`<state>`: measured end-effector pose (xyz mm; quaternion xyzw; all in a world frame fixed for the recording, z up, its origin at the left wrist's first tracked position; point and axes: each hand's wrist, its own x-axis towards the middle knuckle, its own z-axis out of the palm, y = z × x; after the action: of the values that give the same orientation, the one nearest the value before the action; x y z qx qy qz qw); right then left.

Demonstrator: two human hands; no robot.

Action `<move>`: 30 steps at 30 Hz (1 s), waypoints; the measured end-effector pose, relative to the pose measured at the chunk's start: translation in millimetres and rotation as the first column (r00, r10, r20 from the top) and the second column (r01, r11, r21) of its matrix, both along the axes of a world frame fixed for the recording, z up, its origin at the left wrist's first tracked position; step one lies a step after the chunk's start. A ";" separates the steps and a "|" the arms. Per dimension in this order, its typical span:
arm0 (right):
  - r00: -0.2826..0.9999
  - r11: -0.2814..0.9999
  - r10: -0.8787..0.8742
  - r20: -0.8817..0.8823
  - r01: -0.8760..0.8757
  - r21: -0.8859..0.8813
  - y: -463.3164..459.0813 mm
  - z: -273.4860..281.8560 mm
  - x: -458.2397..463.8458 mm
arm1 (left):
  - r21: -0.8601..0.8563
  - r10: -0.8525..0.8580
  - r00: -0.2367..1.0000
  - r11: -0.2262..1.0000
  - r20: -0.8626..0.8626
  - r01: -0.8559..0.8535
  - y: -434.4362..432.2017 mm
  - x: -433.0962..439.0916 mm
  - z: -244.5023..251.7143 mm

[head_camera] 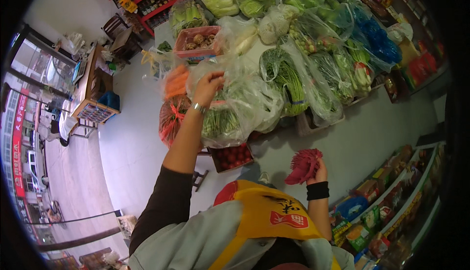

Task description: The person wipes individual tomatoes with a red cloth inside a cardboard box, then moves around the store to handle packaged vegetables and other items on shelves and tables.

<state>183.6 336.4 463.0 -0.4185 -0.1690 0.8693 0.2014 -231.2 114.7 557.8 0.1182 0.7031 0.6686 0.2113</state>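
My left hand [209, 86], with a metal watch band at its wrist, reaches over the clear plastic bags on the vegetable table. Its fingers are curled at the film of a plastic bag [253, 94]; whether they pinch it is not clear. Below that hand, a bag of green stalks [220, 123] lies at the table's near edge. Carrots [177, 81] in plastic are just left of the hand. Down at my right side, my right hand [320, 171] grips a dark pink chenille cleaning cloth [303, 165], away from the table.
A pink crate [194, 37] holds mushrooms. Bundled greens [290, 83] in plastic lie right of centre. A box of small red fruits or tomatoes [231, 158] sits under the near edge. Shelves of packaged goods [378, 211] stand at my right; a wooden desk [88, 83] stands left.
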 end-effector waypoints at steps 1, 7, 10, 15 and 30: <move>1.000 1.000 -0.024 0.009 0.024 -0.003 6.3 0.1 -4.0 | 0.013 -0.030 0.998 0.999 -0.060 0.031 15.8 -25.3 -3.4; 0.992 0.985 -0.129 0.010 0.127 0.116 61.9 16.0 -32.7 | -0.316 -0.007 0.972 0.946 -0.235 -0.069 112.0 -173.1 -46.6; 0.983 0.978 -0.179 0.047 0.172 0.121 90.4 25.3 -47.2 | -0.411 0.062 0.947 0.891 -0.314 -0.194 145.8 -216.4 -63.1; 0.985 0.975 -0.170 0.030 0.164 0.152 144.1 22.7 -75.0 | -0.557 -0.032 0.817 0.747 -0.576 -0.364 179.7 -273.5 -83.5; 0.997 0.995 0.001 0.078 -0.008 0.097 304.3 -17.4 -194.4 | -0.840 -0.667 0.736 0.459 -0.111 0.289 271.7 -227.6 -183.2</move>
<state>-10.8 640.7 445.6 -0.4414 -0.2196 0.8436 0.2129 -458.8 386.4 374.6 0.3562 0.8814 0.1609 0.2653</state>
